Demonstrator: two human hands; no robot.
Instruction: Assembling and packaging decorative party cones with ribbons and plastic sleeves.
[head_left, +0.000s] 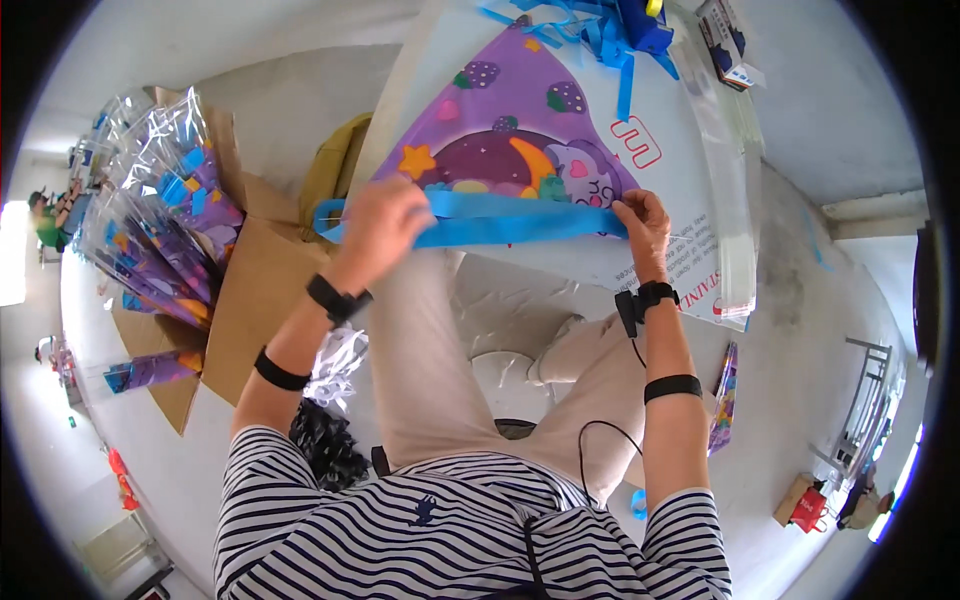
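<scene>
A purple triangular sheet (490, 100), likely a kite, lies on the white board in front of me, its point facing away. It is printed with a star, an orange moon, strawberries and a cartoon animal. Along its near edge runs a long blue ribbon (500, 228), looped back on itself at the left. Curled over the ribbon's left part is my left hand (385, 225), closed and slightly blurred, its fingertips partly hidden. My right hand (645, 225) pinches the ribbon's right end at the sheet's right corner, thumb against fingers.
The white board (590, 265) rests over my knees' far side. Cut blue ribbons (600, 40) lie at its far edge beside a blue object (645, 25) and a small box (728, 45). Clear plastic strips (735, 200) line its right. A cardboard box (265, 290) at left holds wrapped purple packs (165, 240).
</scene>
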